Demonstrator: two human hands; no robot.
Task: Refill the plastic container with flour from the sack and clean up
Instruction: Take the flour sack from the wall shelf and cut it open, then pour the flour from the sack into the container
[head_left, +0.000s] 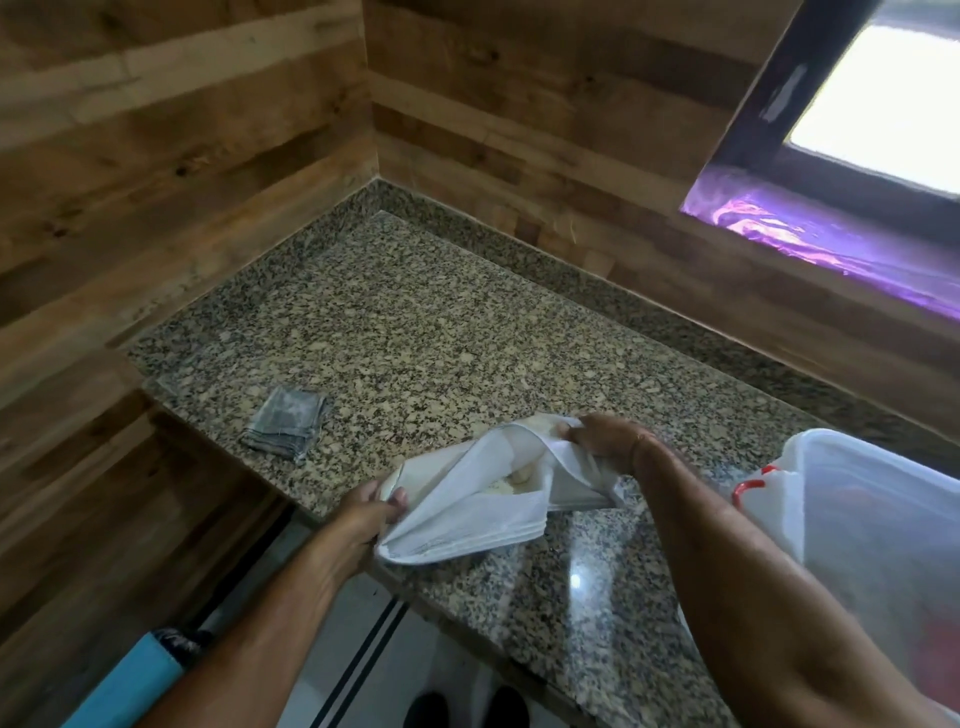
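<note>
Limp white woven flour sack is held open at speckled granite counter edge: left hand pinches near rim, right hand grips far rim. Nearly empty, judged light and floppy; best gripped at the rims. Translucent plastic container sits just right.

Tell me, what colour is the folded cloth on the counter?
The cloth is grey, head view.

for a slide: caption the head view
The left hand and right hand grip the sack on the counter between cloth and container.
</note>
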